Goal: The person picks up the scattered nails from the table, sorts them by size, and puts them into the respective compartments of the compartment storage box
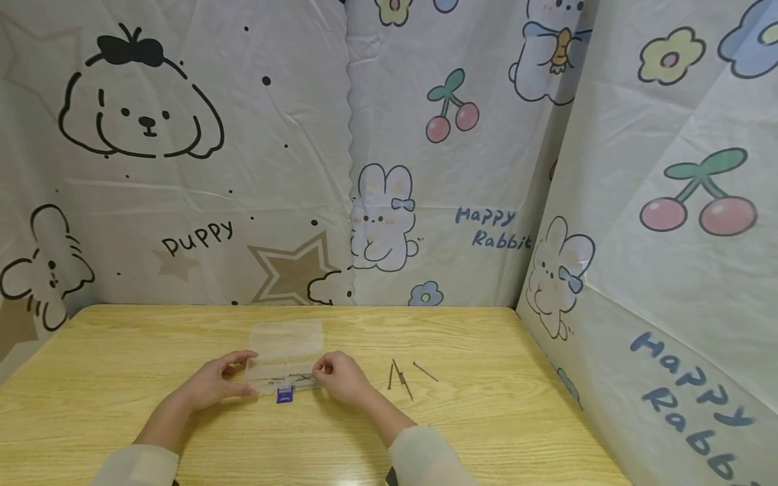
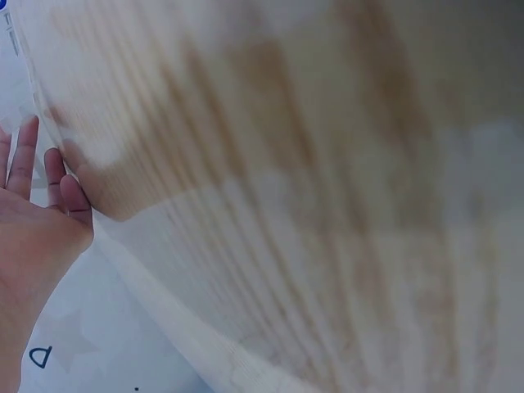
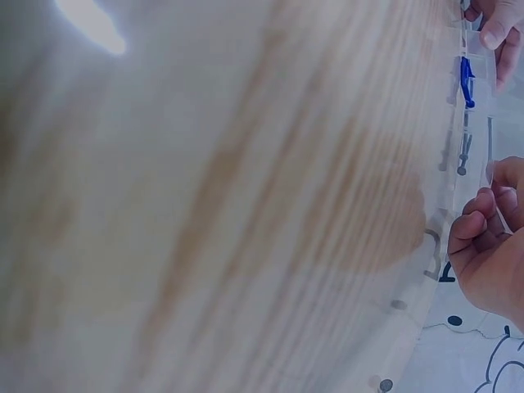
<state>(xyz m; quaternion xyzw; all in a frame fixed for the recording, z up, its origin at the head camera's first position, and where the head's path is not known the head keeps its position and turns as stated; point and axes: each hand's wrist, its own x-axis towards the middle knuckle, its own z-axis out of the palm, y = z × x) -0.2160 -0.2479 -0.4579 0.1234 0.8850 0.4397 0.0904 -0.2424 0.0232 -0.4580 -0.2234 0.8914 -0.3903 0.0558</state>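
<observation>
A clear plastic box with a blue latch sits on the table, its transparent lid swung back. Several thin dark nails lie inside it. My left hand holds the box's left end, thumb at the front corner and fingers at the back. At the right end, my right hand has its fingertips curled together over the box. The right wrist view shows a thin nail reaching out from the pinched fingertips. Part of that nail is hidden by the fingers.
More loose nails lie on the wooden table, right of my right hand. A printed cloth hangs behind the table's back edge, and another cloth stands along the right side.
</observation>
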